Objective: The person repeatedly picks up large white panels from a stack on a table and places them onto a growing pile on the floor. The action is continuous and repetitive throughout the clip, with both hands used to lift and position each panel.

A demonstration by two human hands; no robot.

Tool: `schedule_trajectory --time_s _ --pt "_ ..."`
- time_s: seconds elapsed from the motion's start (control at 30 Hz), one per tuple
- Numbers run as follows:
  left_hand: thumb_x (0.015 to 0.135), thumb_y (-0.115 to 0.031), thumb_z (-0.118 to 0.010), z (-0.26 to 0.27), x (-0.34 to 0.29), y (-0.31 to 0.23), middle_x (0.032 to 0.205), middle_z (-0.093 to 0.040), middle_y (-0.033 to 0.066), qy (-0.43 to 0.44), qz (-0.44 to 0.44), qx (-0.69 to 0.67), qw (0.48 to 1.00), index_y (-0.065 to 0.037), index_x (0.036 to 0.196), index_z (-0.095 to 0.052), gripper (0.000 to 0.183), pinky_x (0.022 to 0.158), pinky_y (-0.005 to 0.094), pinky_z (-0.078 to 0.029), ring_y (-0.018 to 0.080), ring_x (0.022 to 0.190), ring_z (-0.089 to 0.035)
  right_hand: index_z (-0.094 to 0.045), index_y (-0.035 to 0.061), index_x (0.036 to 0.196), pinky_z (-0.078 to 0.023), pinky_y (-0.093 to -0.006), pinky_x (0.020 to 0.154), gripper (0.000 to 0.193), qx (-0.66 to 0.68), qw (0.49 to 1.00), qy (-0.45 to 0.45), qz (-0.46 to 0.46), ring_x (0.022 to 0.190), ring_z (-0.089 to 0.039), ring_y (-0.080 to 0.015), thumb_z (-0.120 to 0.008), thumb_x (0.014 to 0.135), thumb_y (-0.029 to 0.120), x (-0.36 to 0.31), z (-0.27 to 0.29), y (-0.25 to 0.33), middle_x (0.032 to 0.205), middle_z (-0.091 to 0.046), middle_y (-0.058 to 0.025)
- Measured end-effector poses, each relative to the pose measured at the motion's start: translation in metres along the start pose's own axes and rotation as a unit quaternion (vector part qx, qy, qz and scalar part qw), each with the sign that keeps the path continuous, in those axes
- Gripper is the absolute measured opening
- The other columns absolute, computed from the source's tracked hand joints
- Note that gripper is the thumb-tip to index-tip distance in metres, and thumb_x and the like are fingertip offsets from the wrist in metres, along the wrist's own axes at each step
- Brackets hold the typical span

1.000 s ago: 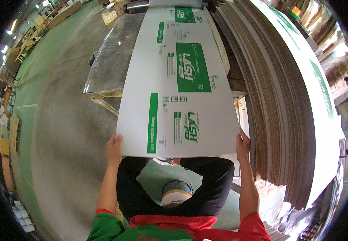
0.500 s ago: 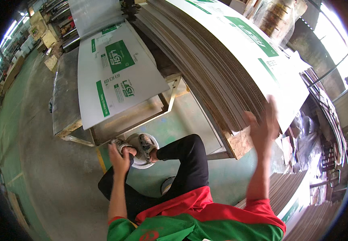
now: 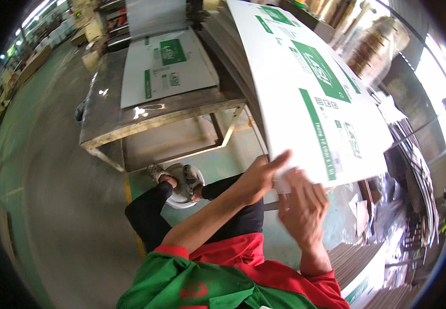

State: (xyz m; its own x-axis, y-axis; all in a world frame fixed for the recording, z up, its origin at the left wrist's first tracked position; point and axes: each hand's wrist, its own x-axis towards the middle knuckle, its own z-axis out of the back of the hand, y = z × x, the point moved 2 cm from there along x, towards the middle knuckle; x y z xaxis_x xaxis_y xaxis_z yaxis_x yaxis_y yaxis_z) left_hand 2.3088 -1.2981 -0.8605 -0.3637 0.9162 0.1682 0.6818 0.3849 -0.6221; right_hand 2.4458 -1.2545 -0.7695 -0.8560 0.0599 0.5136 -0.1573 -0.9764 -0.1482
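A large white cardboard sheet (image 3: pixel 290 110) with green print lies on top of a tall stack at the right. My left hand (image 3: pixel 259 177) reaches across to its near left corner and grips it, thumb on the upper face. Right beside it, my right hand (image 3: pixel 305 206) is at the near edge, its fingers bent over the sheet and somewhat blurred. A matching printed sheet (image 3: pixel 169 69) lies flat on the metal table (image 3: pixel 102 110) at the left, its far end by a grey panel (image 3: pixel 156 15).
My feet rest on a round white stool or bucket (image 3: pixel 184 198) below the table. More stacked cardboard (image 3: pixel 349 262) stands at the lower right. Crumpled clear plastic (image 3: pixel 390 206) and leaning sheets (image 3: pixel 421 175) are farther right. Machinery with rollers (image 3: pixel 115 26) stands behind the table.
My left hand has swung right to the stack's corner, and my right hand has come down to the sheet's near edge. The sheet on the table has slid away from me.
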Motion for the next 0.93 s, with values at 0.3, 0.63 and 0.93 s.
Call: schedule_trajectory --time_s 0.3,0.63,0.93 --pt "0.08 -0.02 -0.075 0.059 -0.183 -0.118 0.099 -0.07 0.0124 -0.231 -0.003 0.202 0.952 0.007 0.112 -0.066 0.043 0.083 0.0334 -0.051 0.0188 0.093 -0.065 -0.065 -0.0018 0.121 -0.052 -0.0385 0.091 0.04 0.27 0.883 -0.126 -0.363 0.108 -0.065 -0.0289 -0.065 0.082 0.009 -0.09 -0.031 -0.135 0.119 -0.067 -0.0163" --pt "0.084 -0.032 -0.076 0.081 -0.383 -0.095 0.084 -0.07 0.0117 -0.48 0.076 0.169 0.857 0.003 0.117 -0.061 0.05 0.046 0.03 -0.05 0.0174 0.065 -0.068 -0.062 -0.0017 0.131 -0.051 -0.0304 0.085 0.037 0.48 0.8 -0.042 -0.356 0.097 -0.062 -0.0176 -0.055 0.097 0.008 -0.105 -0.097 -0.134 0.112 -0.068 -0.0103" --pt "0.086 -0.036 -0.074 0.156 -0.445 -0.011 0.124 -0.064 0.0239 -0.683 0.057 0.358 0.634 -0.004 0.139 -0.056 0.064 0.099 0.0334 -0.049 0.0254 0.113 -0.065 -0.064 0.0033 0.13 -0.049 -0.0251 0.075 0.035 0.448 0.815 0.134 -0.341 0.088 -0.059 -0.0079 -0.061 0.098 0.017 -0.127 -0.216 -0.048 0.099 -0.074 -0.0115"
